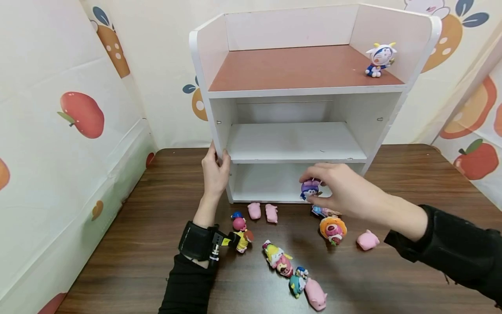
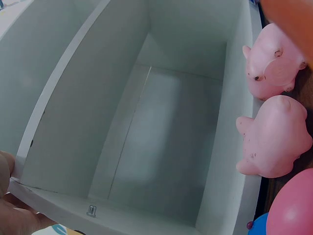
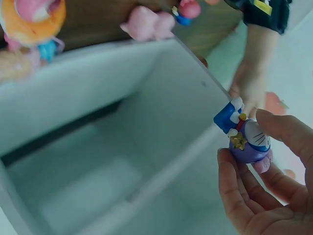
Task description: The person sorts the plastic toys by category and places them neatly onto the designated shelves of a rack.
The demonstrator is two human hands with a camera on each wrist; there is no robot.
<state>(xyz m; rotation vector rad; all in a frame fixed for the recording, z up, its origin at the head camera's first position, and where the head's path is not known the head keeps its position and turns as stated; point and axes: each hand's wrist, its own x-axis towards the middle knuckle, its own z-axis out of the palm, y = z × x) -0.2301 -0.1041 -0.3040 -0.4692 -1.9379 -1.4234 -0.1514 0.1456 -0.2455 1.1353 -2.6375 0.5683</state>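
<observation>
My right hand pinches a small purple-and-blue cartoon cat figurine between thumb and fingers, in front of the lowest compartment. In the right wrist view that figurine lies tilted, with a gold star on it, well inside the fingers. My left hand grips the left side panel of a white toy shelf, thumb at its front edge. Part of this hand shows at the corner of the left wrist view. On the top board, at the right, stands a white-hooded figurine with yellow horns.
Several toys lie on the wooden table before the shelf: pink pigs, an orange-rimmed figurine, a yellow-and-pink pair, a teal one and a larger pig. Another pig lies near my right sleeve.
</observation>
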